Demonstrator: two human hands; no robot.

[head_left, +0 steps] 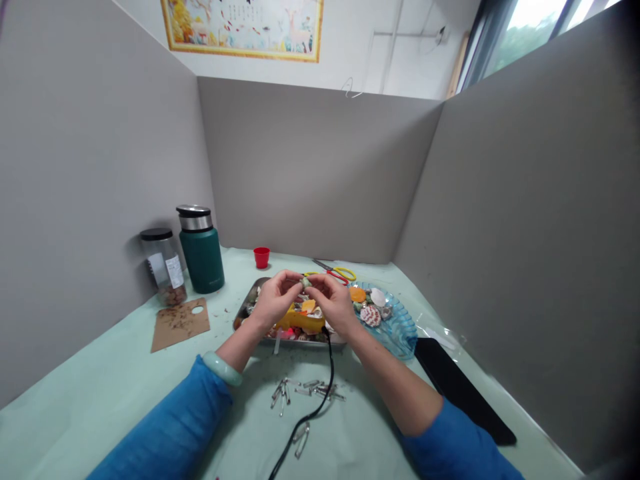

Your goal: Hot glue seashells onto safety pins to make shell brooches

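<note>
My left hand [278, 297] and my right hand [331, 299] meet above a metal tray, fingertips pinched on a small greenish shell [305, 283]. Its exact shape is partly covered by the fingers. Below them, a yellow glue gun [304, 323] lies across the tray [280, 343], its black cord [331, 367] running toward me over the table. Colourful shells [293, 333] fill the tray. Just right of my right hand is a blue scalloped plate [404, 333] with several shells, one orange [357, 294] and one striped [371, 315].
Loose metal pins [320, 388] lie in front of the tray. Behind it are scissors [343, 272] and a red cup [261, 257]. A green flask [201, 257], a lidded jar [165, 267] and cardboard [180, 325] stand left; a black slab [463, 390] lies right. Grey panels [320, 173] enclose the table.
</note>
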